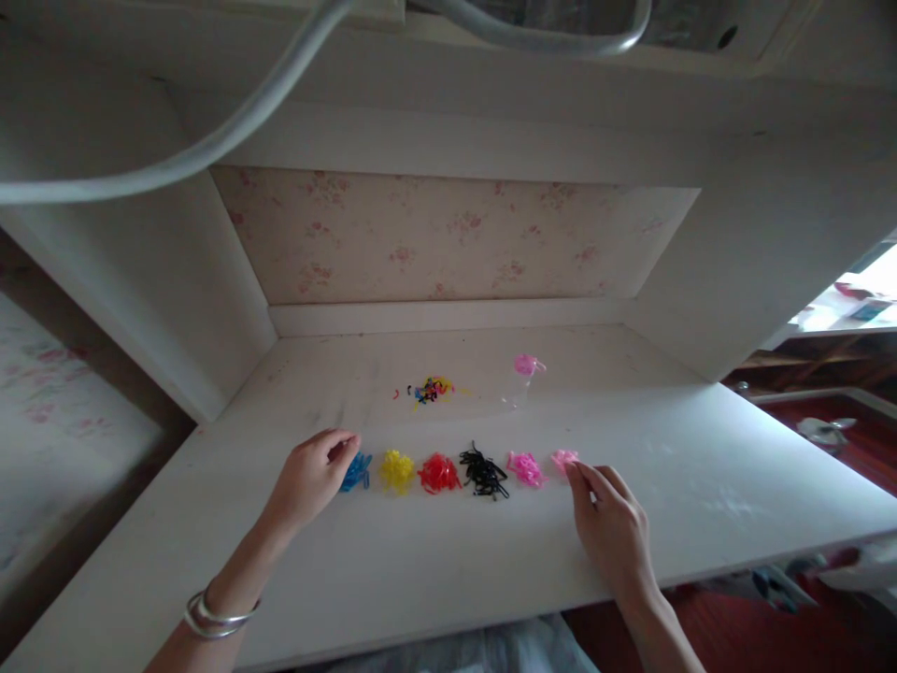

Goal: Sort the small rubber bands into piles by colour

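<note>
A row of small rubber band piles lies across the white tabletop: blue [358, 471], yellow [397, 470], red [440, 474], black [483, 470], pink [526, 469] and light pink [563, 459]. My left hand [308, 474] is closed, thumb against fingers, at the left side of the blue pile and partly covering it. Whatever its fingertips hold is too small to make out. At the other end, my right hand [611, 517] pinches at the edge of the light pink pile. Its fingertips hide what is between them. Behind the row is a mixed-colour heap of bands [432, 389].
A small clear container [517, 388] with a pink top [527, 365] stands behind the pink piles. Side panels and a floral back wall [448, 238] enclose the white table [420, 579]. Overhead hangs a pale cable [266, 103]. The table's front edge is near my body.
</note>
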`<state>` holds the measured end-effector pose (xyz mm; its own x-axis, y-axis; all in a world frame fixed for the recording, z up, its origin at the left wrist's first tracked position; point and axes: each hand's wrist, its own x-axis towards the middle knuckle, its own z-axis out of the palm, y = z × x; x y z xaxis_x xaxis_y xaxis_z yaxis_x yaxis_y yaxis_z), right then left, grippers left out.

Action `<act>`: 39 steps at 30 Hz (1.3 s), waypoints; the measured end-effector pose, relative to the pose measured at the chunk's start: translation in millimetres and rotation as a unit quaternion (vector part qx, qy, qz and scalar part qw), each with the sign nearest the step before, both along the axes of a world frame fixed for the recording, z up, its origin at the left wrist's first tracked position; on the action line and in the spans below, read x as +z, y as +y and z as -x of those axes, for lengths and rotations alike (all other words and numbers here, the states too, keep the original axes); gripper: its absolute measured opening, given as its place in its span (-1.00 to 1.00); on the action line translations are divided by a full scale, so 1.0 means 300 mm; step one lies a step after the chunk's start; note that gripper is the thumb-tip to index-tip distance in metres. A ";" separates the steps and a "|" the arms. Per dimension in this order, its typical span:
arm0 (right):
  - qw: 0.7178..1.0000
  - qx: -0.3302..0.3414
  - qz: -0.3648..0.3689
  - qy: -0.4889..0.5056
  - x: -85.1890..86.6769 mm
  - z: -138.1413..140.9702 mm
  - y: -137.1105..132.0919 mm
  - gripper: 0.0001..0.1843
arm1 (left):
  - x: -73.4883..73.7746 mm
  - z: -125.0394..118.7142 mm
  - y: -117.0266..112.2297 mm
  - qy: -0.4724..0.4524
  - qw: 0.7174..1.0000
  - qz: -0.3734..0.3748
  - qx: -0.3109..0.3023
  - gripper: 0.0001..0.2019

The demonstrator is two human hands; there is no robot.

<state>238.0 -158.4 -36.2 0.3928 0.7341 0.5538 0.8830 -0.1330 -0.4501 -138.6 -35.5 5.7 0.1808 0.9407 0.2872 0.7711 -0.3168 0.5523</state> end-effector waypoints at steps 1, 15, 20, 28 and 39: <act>1.000 -0.012 -0.001 -0.009 0.000 -0.017 0.001 -0.61 | -0.002 0.001 -0.001 0.003 1.000 -0.002 -0.003 -0.71; 0.994 -0.071 0.077 -0.029 -0.013 -0.082 0.011 -0.60 | 0.007 -0.011 -0.025 0.013 0.999 -0.007 -0.029 -0.70; 0.994 -0.065 0.086 -0.015 -0.016 -0.096 0.015 -0.59 | 0.018 -0.016 -0.036 0.017 0.999 -0.013 -0.040 -0.70; 0.996 -0.072 0.036 0.032 0.006 -0.080 0.006 -0.52 | 0.031 -0.034 -0.047 -0.017 0.998 0.003 -0.058 -0.67; 0.943 0.271 0.185 -0.048 0.237 0.224 0.237 -0.67 | 0.049 -0.073 -0.055 -0.091 0.990 0.076 -0.070 -0.67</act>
<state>170.9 -87.4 34.9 -0.1347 0.9627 0.2347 0.9010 0.2175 -0.3753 -116.7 -52.1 20.3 0.2711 0.9449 0.1835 0.6084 -0.3159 0.7280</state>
